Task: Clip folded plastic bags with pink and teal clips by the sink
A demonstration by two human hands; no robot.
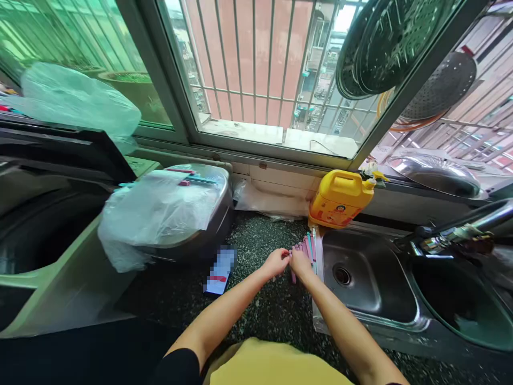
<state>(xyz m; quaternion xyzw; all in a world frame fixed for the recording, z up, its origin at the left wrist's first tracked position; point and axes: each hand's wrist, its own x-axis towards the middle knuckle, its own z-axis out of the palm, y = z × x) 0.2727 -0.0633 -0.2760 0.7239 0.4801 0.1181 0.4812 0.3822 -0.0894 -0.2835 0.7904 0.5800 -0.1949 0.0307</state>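
Left hand: the left hand (276, 262) is just below the centre of the frame, its fingers bent in and nearly together; whether they have hold of anything is too small to tell.
Right hand: the right hand (300, 262) meets it fingertip to fingertip, or nearly so, with the fingers curled; the hand itself hides what, if anything, they grip.
Sticks: thin pink, purple and teal sticks (308, 247) lie side by side in a row, right of centre, beside and partly under the right hand; a pink end shows just below that hand.
Bench: dark, speckled bench (256, 230) under both hands, across the middle and lower part of the frame.
Phone: a phone (219, 271) with a blurred-out screen lies on the bench, left of the left hand.
Tub: a grey tub (226, 206) left of centre, with a clear plastic bag (160, 206) draped over it and more pink and teal sticks near its top.
Jug: a yellow jug (340, 200) with a handle stands behind the sticks, right of centre.
Sink: a metal sink (356, 294) to the right of the sticks, its drain showing; a green basin (481, 323) and a tap (460, 232) are at the right edge.
Window: a barred window (256, 59) fills the upper middle, with round perforated pans (388, 43) at upper right.
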